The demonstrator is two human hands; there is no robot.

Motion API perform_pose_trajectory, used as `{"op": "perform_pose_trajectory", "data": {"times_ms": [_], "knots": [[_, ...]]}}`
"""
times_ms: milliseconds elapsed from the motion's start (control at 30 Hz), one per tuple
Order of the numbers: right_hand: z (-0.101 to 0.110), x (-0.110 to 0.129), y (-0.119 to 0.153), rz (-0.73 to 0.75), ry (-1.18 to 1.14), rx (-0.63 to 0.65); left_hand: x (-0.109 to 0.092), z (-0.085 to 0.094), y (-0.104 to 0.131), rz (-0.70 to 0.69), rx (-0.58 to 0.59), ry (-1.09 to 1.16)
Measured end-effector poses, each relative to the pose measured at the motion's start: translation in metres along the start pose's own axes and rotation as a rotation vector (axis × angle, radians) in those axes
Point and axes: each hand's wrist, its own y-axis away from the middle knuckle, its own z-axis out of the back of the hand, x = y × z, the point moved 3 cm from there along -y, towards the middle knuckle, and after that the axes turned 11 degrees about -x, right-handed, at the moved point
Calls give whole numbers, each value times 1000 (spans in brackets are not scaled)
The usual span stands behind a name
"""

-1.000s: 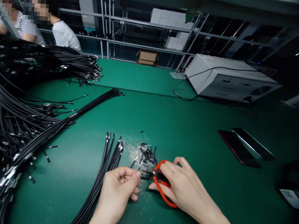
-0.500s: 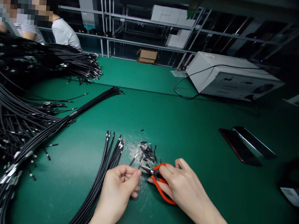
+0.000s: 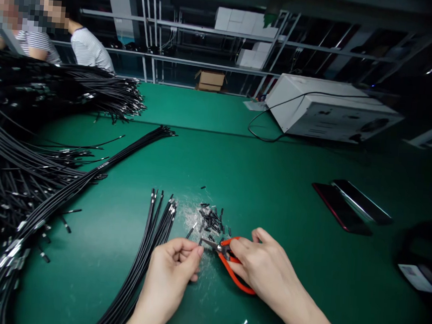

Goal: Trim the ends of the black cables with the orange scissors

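Observation:
My left hand [image 3: 172, 273] is closed, thumb and fingertips pinching a thin black cable [image 3: 191, 229]. A silver-banded end of that cable sticks out above the fingers, and a small dark tip shows at the thumb. My right hand [image 3: 264, 263] grips scissors [image 3: 238, 278] with orange-red handles. Their blades point left, right beside the left fingertips; whether they touch the dark tip I cannot tell. Beyond the blades lies a heap of short black cut pieces [image 3: 211, 219] among clear thin scraps [image 3: 189, 212]. A bundle of black cables [image 3: 139, 261] runs beside and behind my left wrist.
Large piles of black cables [image 3: 45, 148] fill the left side of the green table [image 3: 216, 157]. Two phone-like slabs [image 3: 341, 209] lie at right, near a black roll [image 3: 423, 263]. A white machine [image 3: 328, 111] stands at the back. Beyond it are shelves and people [image 3: 92, 50].
The view has shifted slightly, so the surroundings sit a little further left. A right-hand finger that showed below the scissors has drawn back. Both hands keep nearly the same place.

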Motion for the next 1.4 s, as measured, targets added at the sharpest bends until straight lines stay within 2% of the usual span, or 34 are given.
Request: {"op": "perform_pose_trajectory", "data": {"times_ms": [100, 167, 267, 333, 400, 733, 1067, 1267, 1400], "knots": [[-1, -3, 0, -169, -177, -25, 1, -1, 1, 15, 6, 27], [-4, -5, 0, -414, -435, -25, 0, -2, 2, 43, 11, 63], [-14, 2, 2, -786, -933, 100, -2, -4, 3, 83, 29, 96], [-19, 9, 2, -914, -1157, 164, -3, -4, 4, 96, 41, 98], [-22, 14, 1, -967, -1259, 152, -4, -3, 4, 103, 53, 95], [-19, 15, -3, -917, -1397, 189, -6, -1, 9, 145, 213, 104], [-16, 12, -6, -883, -1393, 232, -5, -4, 9, 143, 253, 111], [-13, 9, -5, -760, -1454, 311, -8, -7, 14, 208, 364, 80], [-12, 8, -3, -720, -1395, 309, -9, -5, 13, 125, 296, 6]]}}
